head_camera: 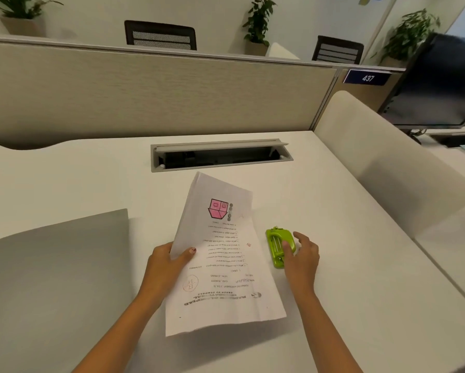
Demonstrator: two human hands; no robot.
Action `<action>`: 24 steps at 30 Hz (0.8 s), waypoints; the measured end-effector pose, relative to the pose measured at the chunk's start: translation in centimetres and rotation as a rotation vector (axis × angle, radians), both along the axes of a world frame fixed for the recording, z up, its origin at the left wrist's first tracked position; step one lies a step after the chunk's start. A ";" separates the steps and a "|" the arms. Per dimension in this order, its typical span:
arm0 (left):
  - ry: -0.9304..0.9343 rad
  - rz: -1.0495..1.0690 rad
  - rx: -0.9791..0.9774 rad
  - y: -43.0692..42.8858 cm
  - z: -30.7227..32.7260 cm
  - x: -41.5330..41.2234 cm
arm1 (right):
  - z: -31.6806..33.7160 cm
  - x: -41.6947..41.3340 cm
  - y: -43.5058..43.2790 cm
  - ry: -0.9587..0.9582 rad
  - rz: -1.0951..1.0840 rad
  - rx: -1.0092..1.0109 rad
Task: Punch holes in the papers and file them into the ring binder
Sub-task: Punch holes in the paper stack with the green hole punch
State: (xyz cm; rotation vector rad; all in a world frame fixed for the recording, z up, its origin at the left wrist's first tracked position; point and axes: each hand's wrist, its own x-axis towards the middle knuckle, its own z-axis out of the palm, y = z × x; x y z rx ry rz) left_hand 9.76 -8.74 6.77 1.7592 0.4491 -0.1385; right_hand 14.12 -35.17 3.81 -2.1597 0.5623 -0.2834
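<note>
— Two grips busy? And the ring binder [56, 265]?
— Binder lies left on the tabletop [333, 265]. My left hand [166, 261] pinches the floppy, light papers [220, 265] at their edge; right hand [302, 255], fingers spread, rests on the rigid green hole punch [279, 247].

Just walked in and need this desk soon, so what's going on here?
A person is getting papers ready to file. Their left hand holds a sheaf of printed papers by its left edge, lifted off the white desk. Their right hand rests on a small green hole punch beside the papers, thumb on top. A grey ring binder lies to the left. No paper is in the punch yet.
</note>
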 end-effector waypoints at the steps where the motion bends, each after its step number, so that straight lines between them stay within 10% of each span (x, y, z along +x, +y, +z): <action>1: 0.001 -0.003 0.002 0.0 -0.1 0.1 | 0.0 0.2 -0.1 0.007 0.013 0.012; 24: -0.083 0.018 0.028 -2.4 -1.9 -1.0 | 0.1 0.6 1.8 -0.010 0.082 -0.005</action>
